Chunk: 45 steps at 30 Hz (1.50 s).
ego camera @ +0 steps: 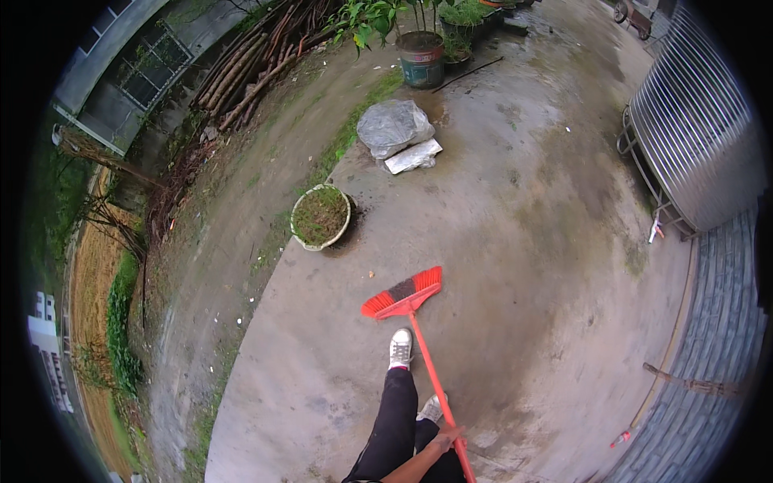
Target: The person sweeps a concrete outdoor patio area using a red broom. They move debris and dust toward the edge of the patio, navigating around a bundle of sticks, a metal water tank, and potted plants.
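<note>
A red push-style broom has its wide head near the middle of the concrete ground, with red bristles at both ends and a dark band between. Its red handle slants down to the bottom edge. My left hand is closed around the lower-right stretch of the handle, the forearm coming in from the bottom. My right hand is out of view, and the handle's upper end runs off the picture. Just below the broom head is my white shoe; the other shoe is partly behind the handle.
A round planter stands at the slab's left edge. Beyond are a plastic-wrapped bundle, a potted plant and stacked branches. To the right stand a ribbed metal tank and a tiled wall, with a bottle near its base.
</note>
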Available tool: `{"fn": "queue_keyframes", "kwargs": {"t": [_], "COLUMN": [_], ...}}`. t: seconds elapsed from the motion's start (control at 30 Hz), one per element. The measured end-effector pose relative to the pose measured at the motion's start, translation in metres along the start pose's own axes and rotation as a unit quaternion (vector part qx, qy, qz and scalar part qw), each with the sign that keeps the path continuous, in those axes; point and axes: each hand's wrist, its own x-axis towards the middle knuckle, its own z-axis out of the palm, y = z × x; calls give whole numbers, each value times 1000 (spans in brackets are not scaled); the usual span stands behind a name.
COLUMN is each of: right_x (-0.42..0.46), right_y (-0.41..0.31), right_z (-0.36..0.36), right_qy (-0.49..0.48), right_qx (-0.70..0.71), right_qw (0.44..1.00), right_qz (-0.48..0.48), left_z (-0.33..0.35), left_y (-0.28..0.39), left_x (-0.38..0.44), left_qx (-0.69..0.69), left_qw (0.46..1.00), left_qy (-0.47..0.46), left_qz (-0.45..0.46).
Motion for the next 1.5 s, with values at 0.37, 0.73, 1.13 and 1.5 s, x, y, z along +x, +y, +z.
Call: {"fn": "queue_keyframes", "kwargs": {"t": [0.37,0.73,1.13,1.5], "right_x": [166,231,192,193], "right_y": [-245,-362,-370,-420], "right_z": [20,83,86,79], "right_qy": [22,36,30,-42], "right_qx": [-235,-102,-129,85], "right_qw": [971,970,988,992], "right_qz": [-38,-216,-80,-80], "left_z": [-4,-40,-46,-39], "left_y": [285,468,437,493], "left_x": [43,11,16,-37], "left_qx": [-42,47,73,9], "left_qw": [985,981,982,983], "left_qy": [-66,-20,-98,-50], "left_qz": [152,187,146,175]}}
